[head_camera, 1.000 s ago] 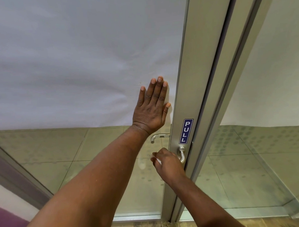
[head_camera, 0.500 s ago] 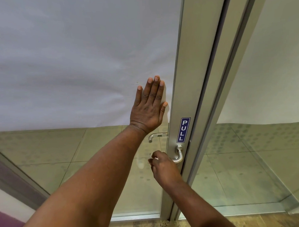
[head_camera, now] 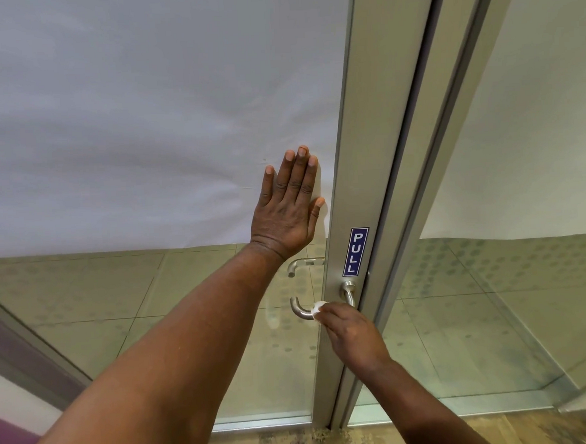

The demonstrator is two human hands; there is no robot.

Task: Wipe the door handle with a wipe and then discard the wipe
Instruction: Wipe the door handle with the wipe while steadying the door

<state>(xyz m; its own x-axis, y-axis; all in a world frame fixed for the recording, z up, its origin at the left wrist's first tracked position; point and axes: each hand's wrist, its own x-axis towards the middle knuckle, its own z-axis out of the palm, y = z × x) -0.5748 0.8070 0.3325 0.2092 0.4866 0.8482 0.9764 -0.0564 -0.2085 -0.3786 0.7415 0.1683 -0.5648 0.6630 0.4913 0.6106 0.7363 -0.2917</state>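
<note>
Door (head_camera: 145, 110): glass leaf, upper part covered by a white sheet, lower part clear; floor tiles show through.
Door frame (head_camera: 359, 151): aluminium stile at the leaf's right edge, carrying a blue PULL sign (head_camera: 355, 251).
Left hand (head_camera: 289, 208): flat on the white-covered glass just left of the stile, fingers spread upward, holding nothing; looks to be bracing the leaf.
Right hand (head_camera: 352, 333): closed, fingers pinching the wipe against the handle.
Door handle (head_camera: 302, 313): curved metal lever below the sign; its free end hooks left, clear of the hand. A second lever (head_camera: 302, 264) shows through the glass, on the far side.
Wipe (head_camera: 317, 308): small white wad, only a bit visible at the fingertips, touching the lever near its bend.
Stage: wiping under way, my guess; discard not yet done, no bin in view.
Risks: the wad is small, so bare fingers may rub the metal instead; pressing down may turn the lever and swing the door; the hooked end and the neck at the stile could go unwiped.
</note>
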